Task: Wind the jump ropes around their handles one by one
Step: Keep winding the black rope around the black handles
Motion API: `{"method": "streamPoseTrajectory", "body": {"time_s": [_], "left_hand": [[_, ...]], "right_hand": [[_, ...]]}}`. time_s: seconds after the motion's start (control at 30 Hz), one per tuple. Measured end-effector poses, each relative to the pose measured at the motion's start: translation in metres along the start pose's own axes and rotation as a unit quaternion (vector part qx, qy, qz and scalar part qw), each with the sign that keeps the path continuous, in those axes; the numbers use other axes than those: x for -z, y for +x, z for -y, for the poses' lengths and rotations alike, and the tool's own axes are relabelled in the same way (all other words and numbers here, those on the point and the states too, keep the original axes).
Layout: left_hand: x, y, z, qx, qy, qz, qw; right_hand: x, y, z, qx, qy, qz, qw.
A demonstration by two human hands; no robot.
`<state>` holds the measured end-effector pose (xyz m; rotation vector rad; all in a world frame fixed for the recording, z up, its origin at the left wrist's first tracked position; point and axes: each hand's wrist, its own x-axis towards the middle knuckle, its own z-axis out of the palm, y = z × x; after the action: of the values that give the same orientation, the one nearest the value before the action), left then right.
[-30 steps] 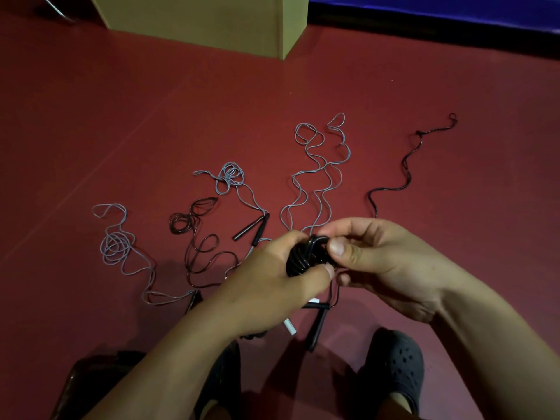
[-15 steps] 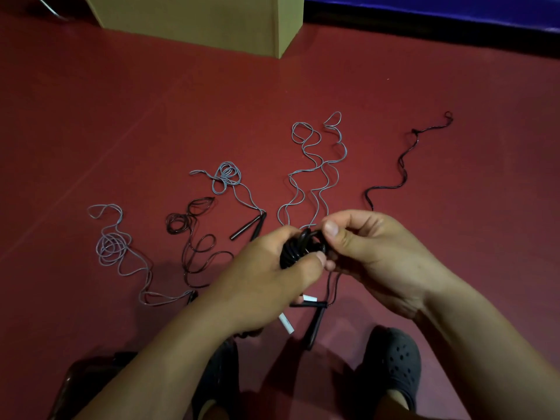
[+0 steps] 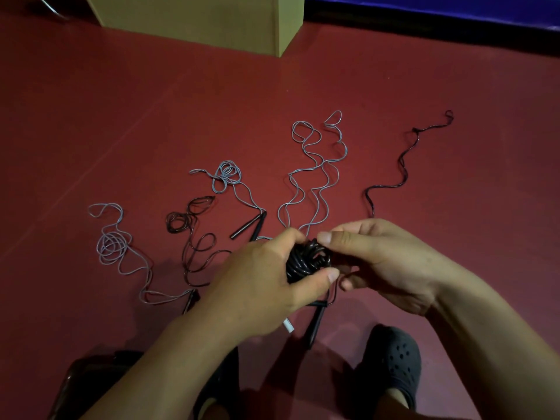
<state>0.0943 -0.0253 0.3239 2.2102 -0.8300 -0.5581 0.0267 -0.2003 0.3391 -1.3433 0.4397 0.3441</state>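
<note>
My left hand [image 3: 260, 280] grips a black jump rope bundle [image 3: 304, 259], the cord coiled around its handles. My right hand [image 3: 381, 262] pinches the cord at the top of that bundle with thumb and fingers. The free end of the same black cord [image 3: 403, 165] trails away over the red floor to the upper right. More loose ropes lie ahead: a grey one [image 3: 315, 177] in the middle, a grey one with black handles [image 3: 248, 225], a black one [image 3: 194, 234] and a grey one [image 3: 112, 244] at the left.
A cardboard box [image 3: 197, 19] stands at the back. A blue mat [image 3: 439, 7] runs along the far right edge. Black handles [image 3: 315, 322] and a white piece [image 3: 288, 325] lie under my hands. My black clog [image 3: 391, 362] is at the lower right.
The free black cord has been drawn in and its visible length near my right hand is shorter. Both hands stay on the bundle, and my right thumb has shifted over its top.
</note>
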Motion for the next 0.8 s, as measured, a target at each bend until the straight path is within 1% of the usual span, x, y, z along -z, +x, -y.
{"method": "streamPoseTrajectory", "body": {"time_s": [0.17,0.4,0.57,0.7,0.8], "left_hand": [[0.001,0.001,-0.001,0.009,0.003,0.009,1.000],[0.001,0.004,-0.002,0.004,-0.048,-0.018,0.999],[0.002,0.007,-0.001,0.005,-0.053,-0.029,0.998],[0.002,0.009,-0.001,0.016,-0.047,-0.035,0.998],[0.003,0.010,-0.002,0.033,-0.088,-0.035,0.995]], "right_hand": [[0.002,0.003,-0.003,0.023,-0.006,0.014,1.000],[-0.002,0.003,-0.005,0.064,0.082,0.013,0.994],[-0.004,0.005,-0.004,0.074,0.135,-0.025,0.988],[-0.006,0.010,-0.004,0.103,0.183,-0.062,0.976],[-0.009,0.012,-0.005,0.119,0.197,-0.089,0.969]]}}
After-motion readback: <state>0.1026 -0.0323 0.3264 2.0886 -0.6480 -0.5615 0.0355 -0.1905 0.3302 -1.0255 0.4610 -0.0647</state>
